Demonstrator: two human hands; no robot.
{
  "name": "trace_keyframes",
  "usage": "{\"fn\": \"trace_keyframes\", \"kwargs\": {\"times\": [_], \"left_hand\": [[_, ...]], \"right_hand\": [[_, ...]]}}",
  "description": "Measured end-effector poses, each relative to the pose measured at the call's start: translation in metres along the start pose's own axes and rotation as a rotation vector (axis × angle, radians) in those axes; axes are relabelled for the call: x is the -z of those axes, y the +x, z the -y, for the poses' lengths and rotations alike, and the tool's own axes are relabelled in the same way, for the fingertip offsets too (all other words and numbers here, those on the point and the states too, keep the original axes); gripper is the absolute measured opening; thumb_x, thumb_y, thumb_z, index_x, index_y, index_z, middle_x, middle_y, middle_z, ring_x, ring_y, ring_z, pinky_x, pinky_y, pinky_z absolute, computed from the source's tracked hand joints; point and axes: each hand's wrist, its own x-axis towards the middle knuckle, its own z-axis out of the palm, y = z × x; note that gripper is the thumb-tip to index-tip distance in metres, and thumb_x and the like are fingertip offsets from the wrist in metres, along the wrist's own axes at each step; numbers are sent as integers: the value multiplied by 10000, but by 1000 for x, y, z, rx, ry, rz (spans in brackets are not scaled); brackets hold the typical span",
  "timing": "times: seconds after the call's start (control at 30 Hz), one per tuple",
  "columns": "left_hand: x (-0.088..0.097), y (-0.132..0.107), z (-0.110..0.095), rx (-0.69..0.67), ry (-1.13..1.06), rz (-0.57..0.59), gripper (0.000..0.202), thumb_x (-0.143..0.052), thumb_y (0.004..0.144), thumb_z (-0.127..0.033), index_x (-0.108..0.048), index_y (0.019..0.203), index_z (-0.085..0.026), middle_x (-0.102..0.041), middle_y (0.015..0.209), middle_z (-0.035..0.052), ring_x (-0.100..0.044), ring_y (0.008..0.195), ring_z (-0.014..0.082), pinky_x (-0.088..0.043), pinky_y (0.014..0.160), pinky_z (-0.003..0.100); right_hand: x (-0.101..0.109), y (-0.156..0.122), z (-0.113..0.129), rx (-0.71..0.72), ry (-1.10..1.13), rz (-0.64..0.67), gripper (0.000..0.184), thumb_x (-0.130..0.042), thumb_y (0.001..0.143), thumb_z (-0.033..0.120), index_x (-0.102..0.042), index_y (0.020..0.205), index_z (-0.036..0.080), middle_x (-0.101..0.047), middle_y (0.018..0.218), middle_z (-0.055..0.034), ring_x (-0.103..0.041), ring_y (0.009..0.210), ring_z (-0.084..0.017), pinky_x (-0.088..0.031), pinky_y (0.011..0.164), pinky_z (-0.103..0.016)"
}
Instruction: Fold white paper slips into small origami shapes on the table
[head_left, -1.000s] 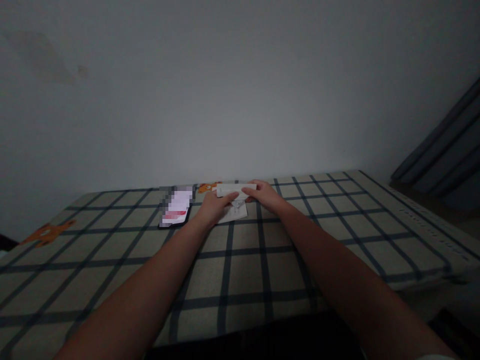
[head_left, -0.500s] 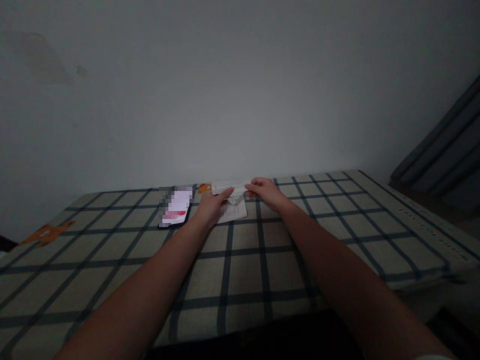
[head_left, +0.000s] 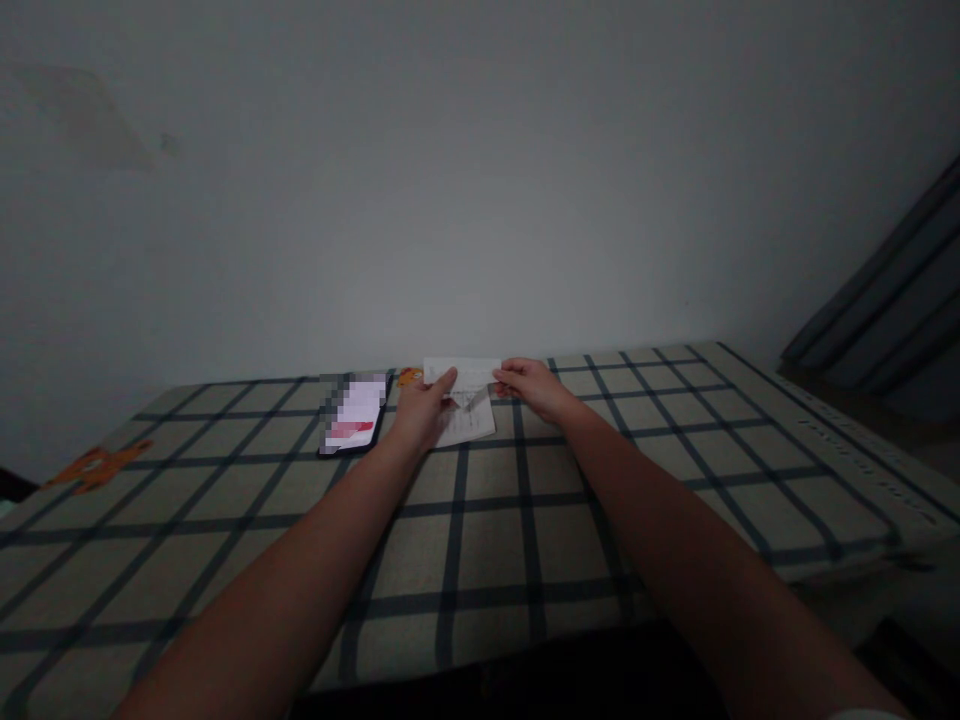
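A white sheet of paper (head_left: 469,372) is partly raised near the far edge of the cloth, with a fold or crease at its lower middle. My left hand (head_left: 421,405) grips its left side, thumb on top. At its right edge, my right hand (head_left: 529,385) pinches it between thumb and fingers. Below, a paper with faint dark marks (head_left: 469,427) lies on the cloth, partly covered; whether it joins the upper sheet I cannot tell. Left of my left hand lies a phone (head_left: 356,415) with a lit screen, partly pixelated.
The checked tablecloth (head_left: 487,540) covers the surface and carries orange animal prints (head_left: 101,467) at the left. Behind the far edge rises a pale wall (head_left: 480,200). A dark curtain (head_left: 892,290) hangs at the right.
The upper part of the paper now stands flatter and more open between my hands. My left thumb has shifted slightly left and up; the right hand has barely moved.
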Motion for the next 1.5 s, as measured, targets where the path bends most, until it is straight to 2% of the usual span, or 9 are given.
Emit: {"fn": "trace_keyframes", "kwargs": {"times": [0.13,0.3,0.47,0.6,0.8,0.93,1.1,1.33,1.5], "left_hand": [[2,2,-3,-47,78,-58,330,-726,593,-324,-646,837,-116,-667,883,98,-619,745,165,-483,607,232],[4,1,-1,1,66,25,320,-707,615,-311,-643,883,-149,-662,934,87,-622,777,168,-474,574,215],[-1,-4,1,13,42,128,399,-726,582,-272,-634,943,-131,-646,1010,132,-631,804,216,-497,669,300],[-4,-9,-1,-9,127,112,416,-738,549,-304,-646,907,-112,-661,963,141,-634,772,229,-492,677,324],[-3,-12,0,-41,231,144,352,-723,573,-306,-671,873,-131,-667,949,142,-630,776,236,-483,643,291],[-2,-12,4,-6,233,121,315,-708,597,-306,-674,853,-125,-676,884,151,-636,718,231,-481,595,288],[-1,-11,3,-88,305,46,286,-721,579,-295,-679,800,-116,-681,838,138,-631,705,220,-485,641,286],[-3,-8,0,-196,240,-47,280,-709,586,-240,-655,843,-144,-673,903,107,-627,780,202,-485,724,299],[-3,-3,4,-212,186,-108,283,-698,587,-246,-637,842,-140,-672,867,89,-626,734,188,-491,653,282]], "right_hand": [[2,0,0,-3,-16,-17,196,-602,698,315,-571,736,126,-565,657,-8,-531,588,-79,-438,597,-223],[2,0,0,12,-26,-51,198,-606,692,322,-568,732,132,-564,654,-4,-526,567,-74,-436,575,-216],[-2,-1,0,26,-11,-36,196,-616,686,320,-552,715,137,-554,637,7,-534,569,-74,-449,580,-215],[-10,-4,3,19,41,7,198,-628,676,316,-548,749,149,-572,706,3,-560,614,-86,-470,592,-221],[-19,-10,10,-5,-87,42,218,-635,670,314,-609,774,124,-616,743,-39,-555,644,-103,-465,585,-219],[-17,-10,11,39,-213,16,212,-612,683,332,-610,735,126,-607,683,-31,-538,603,-105,-432,559,-221],[-16,-11,14,93,-365,-14,227,-581,701,348,-615,736,127,-606,685,-34,-523,605,-106,-401,562,-222],[-5,-5,6,85,-308,-37,223,-551,713,343,-568,657,128,-544,592,-3,-490,548,-88,-370,546,-221],[-2,-3,3,90,-260,-38,223,-544,719,355,-575,687,136,-549,602,-3,-496,561,-89,-376,569,-227]]}}
